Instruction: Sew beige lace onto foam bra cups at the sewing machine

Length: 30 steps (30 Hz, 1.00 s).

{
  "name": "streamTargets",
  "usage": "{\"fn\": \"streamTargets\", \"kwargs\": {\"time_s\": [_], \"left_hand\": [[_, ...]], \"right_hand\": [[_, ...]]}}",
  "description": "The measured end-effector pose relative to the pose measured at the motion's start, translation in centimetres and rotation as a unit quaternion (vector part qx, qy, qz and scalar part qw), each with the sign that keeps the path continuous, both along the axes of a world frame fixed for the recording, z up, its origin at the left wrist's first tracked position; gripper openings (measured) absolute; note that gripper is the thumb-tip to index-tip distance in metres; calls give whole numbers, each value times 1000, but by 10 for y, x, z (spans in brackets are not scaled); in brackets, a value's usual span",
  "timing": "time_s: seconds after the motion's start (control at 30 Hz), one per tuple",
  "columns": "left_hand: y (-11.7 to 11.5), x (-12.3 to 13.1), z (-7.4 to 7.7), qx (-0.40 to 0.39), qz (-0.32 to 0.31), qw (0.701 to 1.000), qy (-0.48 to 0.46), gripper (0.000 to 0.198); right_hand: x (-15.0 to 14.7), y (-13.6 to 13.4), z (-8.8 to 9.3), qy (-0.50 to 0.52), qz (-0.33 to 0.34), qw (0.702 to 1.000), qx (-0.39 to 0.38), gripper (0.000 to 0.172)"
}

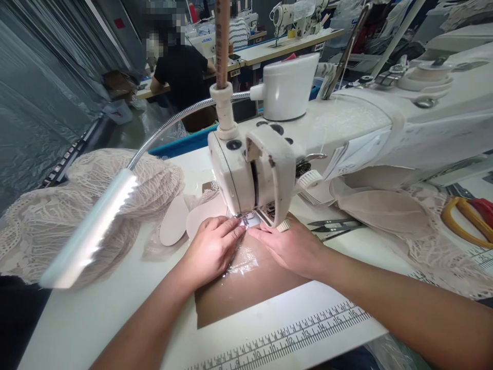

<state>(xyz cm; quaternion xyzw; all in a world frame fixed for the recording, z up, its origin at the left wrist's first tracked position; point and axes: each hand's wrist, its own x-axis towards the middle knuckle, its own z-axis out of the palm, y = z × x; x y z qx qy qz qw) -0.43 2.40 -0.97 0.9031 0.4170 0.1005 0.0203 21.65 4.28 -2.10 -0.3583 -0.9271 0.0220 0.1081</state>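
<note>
My left hand (215, 248) lies palm down beside the presser foot of the white sewing machine (250, 169). Its fingers stretch out toward the needle area. A pale beige rounded fabric piece (202, 216) shows just behind those fingers. My right hand (290, 246) rests on the other side, fingers extended to the same spot and partly covered by the machine head. Small, brightly lit pale material (251, 221) sits between my fingertips; its shape is hard to make out. Under both hands is a brown sheet (227, 300) with shiny clear tape on it.
Beige lace fabric (127, 190) is heaped at left behind a lit lamp (92, 231). Thread snips (335, 226), cup-shaped pieces (385, 210) and yellow-handled scissors (466, 221) lie right. A printed ruler (296, 341) runs along the front edge. A person (185, 77) sits farther back.
</note>
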Motion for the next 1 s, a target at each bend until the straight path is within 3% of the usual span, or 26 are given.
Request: {"fn": "streamTargets", "kwargs": {"time_s": [0.2,0.33,0.5,0.67,0.87,1.0], "left_hand": [[1,-1,0,-2,12,1000,9,33],[-2,1,6,-2,54,998,44,35],[-15,3,31,-65,125,985,102,50],[-29,8,52,-169,127,973,96,46],[-33,15,44,-165,27,986,1,40],[-33,16,34,-136,21,990,-16,36]], "right_hand": [[2,1,3,50,9,999,-9,34],[3,0,8,67,9,997,-29,31],[5,0,10,83,1,996,-7,28],[5,1,12,65,-12,998,-13,26],[9,0,12,71,-12,997,-36,29],[14,1,5,111,59,991,-41,29]]}}
